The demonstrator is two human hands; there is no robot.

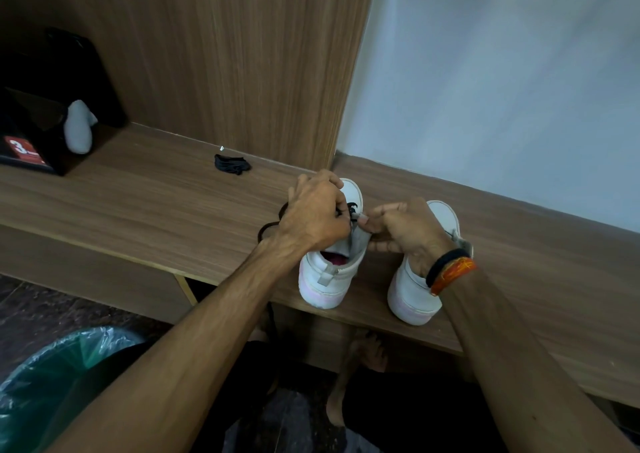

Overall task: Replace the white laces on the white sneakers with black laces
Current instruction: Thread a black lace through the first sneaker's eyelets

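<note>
- White sneakers stand side by side on a wooden bench (138,192), heels at its near edge, toes pointing to the wall.
- The left hand (313,213) lies over the left sneaker (329,272), fingers curled down at the eyelets, gripping the black lace (351,210).
- That lace shows as dark crossings on the shoe's upper between the two hands; a loose length of it loops out to the left of the wrist and lies on the bench.
- The right hand (403,230) has thumb and forefinger pinched together at the grey tongue (358,241) of the left sneaker, beside the lace; whether it grips the tongue or the lace tip cannot be told.
- The remaining fingers of the right hand are curled under, and its wrist, with black and orange bands (450,272), crosses over the right sneaker (415,296).
- The right sneaker's lacing is hidden behind that hand and wrist.
- A second black lace (232,164) lies bundled on the bench, well apart from the shoes, toward the wood panel behind.
- At far left on the bench sits an open black box (41,113) with a red label, a grey cloth (79,128) hanging at its edge.
- A bin lined with a green bag (59,376) stands on the floor at lower left.
</note>
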